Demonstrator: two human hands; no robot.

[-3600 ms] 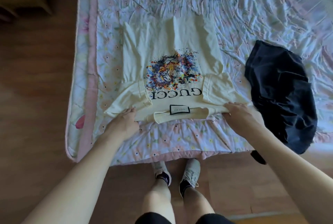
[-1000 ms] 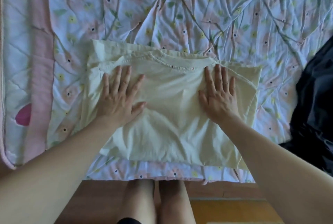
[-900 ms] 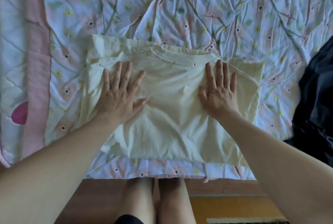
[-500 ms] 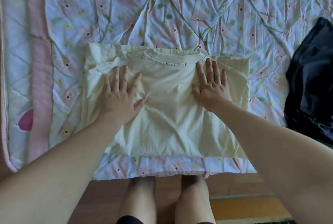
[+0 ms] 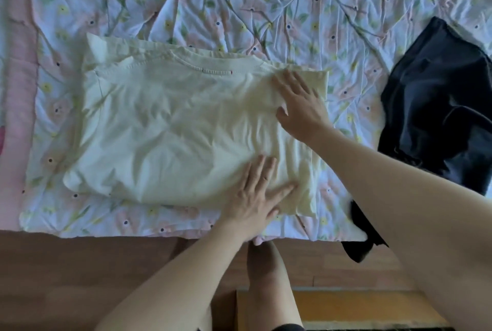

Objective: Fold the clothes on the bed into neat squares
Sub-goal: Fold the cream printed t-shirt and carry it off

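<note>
Covering most of the view: bed quilt (image 5: 266, 6), white w/ pink & yellow flower print, heavily wrinkled, pink border strip down the left side, near edge running straight across above the brown wood floor (image 5: 66, 277).

Lying on the quilt, left of centre & close to the near edge: cream shirt (image 5: 165, 128), folded into a rough rectangle, plain side up, stitched neckline seam w/ a tiny red mark along the far edge. Left corners a bit loose & rounded, right edge straighter. Soft creases across the middle.

Sitting to the right, well apart from the shirt: dark navy garment (image 5: 439, 107), unfolded, bunched, w/ a bit hanging over the bed edge toward the floor.

Reaching in from bottom right: right forearm, w/ right hand (image 5: 300, 102) laid flat on the shirt's far-right corner, fingers straight & spread, pointing up-left, palm down. Nothing gripped, just pressing the cloth.

Coming in from bottom centre: left forearm, w/ left hand (image 5: 258, 195) flat on the shirt's near-right part, close to the near edge, fingers straight & together, thumb out to the right. Relaxed, nothing grasped, resting on the fabric.

Both hands on the right part of the shirt, right one farther, left one nearer.

Showing below the bed edge, between the arms: bare leg (image 5: 269, 282) over the floor. Beside it at bottom right: yellow-orange strip (image 5: 359, 304), can't tell what it is.
</note>
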